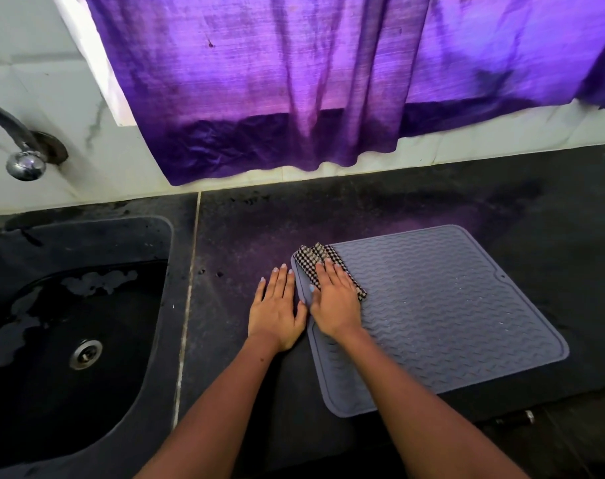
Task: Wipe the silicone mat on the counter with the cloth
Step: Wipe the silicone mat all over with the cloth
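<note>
A grey silicone mat (439, 312) with wavy ridges lies on the dark counter, right of centre. A folded black-and-white checked cloth (314, 259) sits at the mat's far left corner. My right hand (333, 302) lies flat on the cloth with straight fingers, pressing it onto the mat. My left hand (276, 311) rests flat on the counter just left of the mat, its thumb touching the mat's left edge. Part of the cloth is hidden under my right hand.
A black sink (69, 333) with water patches and a metal drain (85, 354) fills the left side. A chrome tap (21, 150) juts from the white wall. A purple curtain (294, 98) hangs over the counter's back edge. The dark counter (415, 205) stretches behind the mat.
</note>
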The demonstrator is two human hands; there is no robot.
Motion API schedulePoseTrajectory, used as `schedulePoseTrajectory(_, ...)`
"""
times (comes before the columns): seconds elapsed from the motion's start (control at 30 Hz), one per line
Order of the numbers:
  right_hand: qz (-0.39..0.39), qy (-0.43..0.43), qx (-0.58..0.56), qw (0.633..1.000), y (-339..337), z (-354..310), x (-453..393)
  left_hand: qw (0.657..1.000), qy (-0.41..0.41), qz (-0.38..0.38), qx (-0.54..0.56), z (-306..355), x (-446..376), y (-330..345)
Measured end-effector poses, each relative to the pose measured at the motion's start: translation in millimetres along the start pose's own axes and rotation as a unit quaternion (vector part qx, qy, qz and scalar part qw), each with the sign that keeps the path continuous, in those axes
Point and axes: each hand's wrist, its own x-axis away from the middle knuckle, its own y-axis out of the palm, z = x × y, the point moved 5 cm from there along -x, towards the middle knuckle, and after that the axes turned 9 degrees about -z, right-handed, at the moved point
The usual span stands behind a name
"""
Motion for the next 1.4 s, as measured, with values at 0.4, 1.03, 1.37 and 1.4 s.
schedulePoseTrajectory(0.4,-0.039,0.108,-0.213,0.97,-34.1,14.5,-12.5,1.0,0.005,-0.005,-0.004,-0.7,0.0,2.8)
schedulePoseTrajectory(1.03,-0.148,-0.099,0.079,0.981,-22.3,37.4,-8.7,0.998,-0.05,0.021,0.014,-6.7,-2.7,4.8)
schedulePoseTrajectory(1.37,-0.075,0.106,-0.577,0.806,-63.1,76.2,-37.4,0.989,-0.141,0.018,0.038,3.7,-9.0,4.8)
schedulePoseTrajectory(1.4,-0.037,0.118,-0.584,0.803,-73.2,83.7,-40.3,0.989,-0.14,0.022,0.038,3.3,-8.9,4.9)
